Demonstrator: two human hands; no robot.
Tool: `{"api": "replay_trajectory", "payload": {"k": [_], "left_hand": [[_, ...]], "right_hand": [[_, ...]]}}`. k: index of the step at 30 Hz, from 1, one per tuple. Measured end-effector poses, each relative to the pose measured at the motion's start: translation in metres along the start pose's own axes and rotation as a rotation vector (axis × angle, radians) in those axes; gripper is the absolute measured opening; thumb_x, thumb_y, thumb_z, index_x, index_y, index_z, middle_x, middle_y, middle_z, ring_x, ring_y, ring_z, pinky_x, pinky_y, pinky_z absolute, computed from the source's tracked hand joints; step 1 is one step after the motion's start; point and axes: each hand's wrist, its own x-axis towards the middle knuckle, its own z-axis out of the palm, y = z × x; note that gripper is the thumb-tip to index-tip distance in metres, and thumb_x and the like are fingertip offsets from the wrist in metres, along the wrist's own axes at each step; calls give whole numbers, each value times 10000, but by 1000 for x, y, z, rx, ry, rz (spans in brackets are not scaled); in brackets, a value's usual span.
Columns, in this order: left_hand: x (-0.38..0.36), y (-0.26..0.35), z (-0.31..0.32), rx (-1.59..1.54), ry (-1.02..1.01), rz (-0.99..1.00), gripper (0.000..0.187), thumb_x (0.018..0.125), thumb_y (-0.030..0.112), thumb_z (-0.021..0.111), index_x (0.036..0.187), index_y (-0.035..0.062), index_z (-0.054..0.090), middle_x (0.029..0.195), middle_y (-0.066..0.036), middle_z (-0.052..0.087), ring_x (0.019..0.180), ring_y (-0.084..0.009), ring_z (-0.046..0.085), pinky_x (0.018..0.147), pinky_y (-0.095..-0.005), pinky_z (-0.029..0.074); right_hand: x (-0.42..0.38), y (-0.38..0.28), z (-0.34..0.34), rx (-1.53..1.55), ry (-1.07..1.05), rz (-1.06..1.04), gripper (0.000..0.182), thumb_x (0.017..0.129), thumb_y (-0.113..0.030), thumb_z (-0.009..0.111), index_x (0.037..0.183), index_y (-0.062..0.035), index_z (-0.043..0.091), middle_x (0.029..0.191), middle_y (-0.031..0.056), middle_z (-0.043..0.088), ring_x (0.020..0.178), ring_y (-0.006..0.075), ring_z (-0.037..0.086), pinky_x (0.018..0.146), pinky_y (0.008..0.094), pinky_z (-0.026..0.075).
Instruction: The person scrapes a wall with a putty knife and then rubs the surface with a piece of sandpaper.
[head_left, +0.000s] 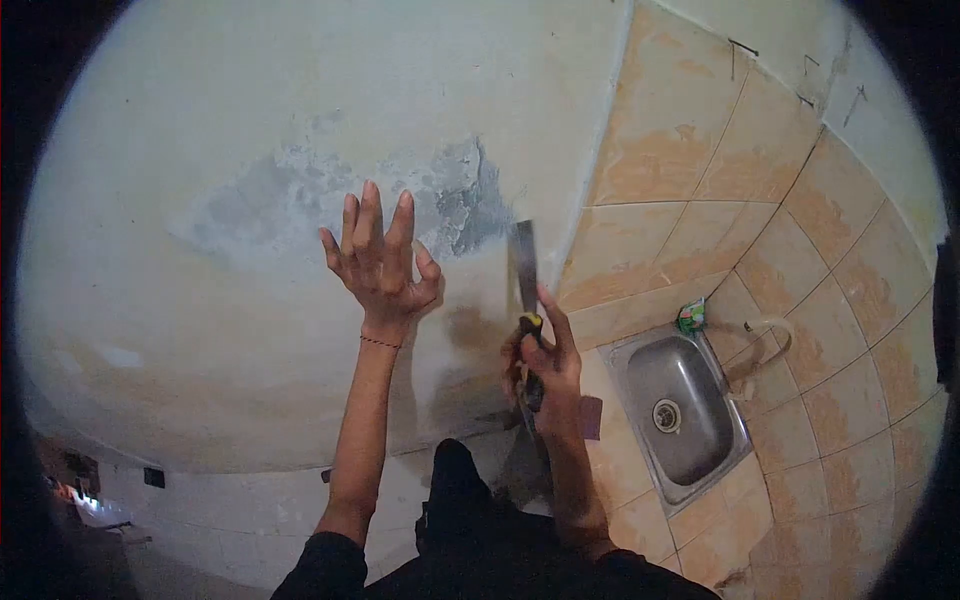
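My left hand is spread against the wall, fingers apart, over the lower part of a grey patch where the paint has come away. Rough, flaking edges show at the right end of that patch. My right hand grips the dark and yellow handle of a scraper. Its flat metal blade points up, slightly blurred, with the tip just right of the patch's edge.
To the right, a steel sink is set in a tiled counter. A green packet sits at the sink's corner, near a pale tap. Orange-and-cream tiles border the painted wall.
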Motion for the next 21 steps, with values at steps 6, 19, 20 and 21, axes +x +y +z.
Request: {"api": "replay_trajectory", "payload": {"k": [6,19,20,21], "left_hand": [[-2,-1,0,-3,2,7,540,849,305,454,1361,202,593,1490,-108,480,1426,-263,367,1230,-476,47],[0,0,4,10,23,0,517,903,371,404,1334,183,618,1477,-136,483,1421,-293,364,1224,-480,42],[0,0,5,11,22,-1,517,910,376,397,1335,181,617,1476,-140,483,1420,-298,365,1222,-483,42],[0,0,5,12,23,4,517,917,380,389,1333,179,620,1473,-145,484,1420,-302,365,1221,-485,43]], "right_hand": [[18,5,2,1003,-416,277,645,1061,-275,430,1589,-335,64,729,78,427,371,84,348,283,201,327],[41,-7,4,1327,-460,338,540,1090,-200,302,1582,-338,126,736,85,382,363,78,313,283,199,358],[39,-10,4,1329,-446,366,535,1089,-207,315,1579,-339,146,739,82,383,364,77,316,285,192,352],[36,-14,4,1332,-433,392,531,1088,-214,328,1577,-339,165,741,78,385,365,75,320,287,184,345]]}}
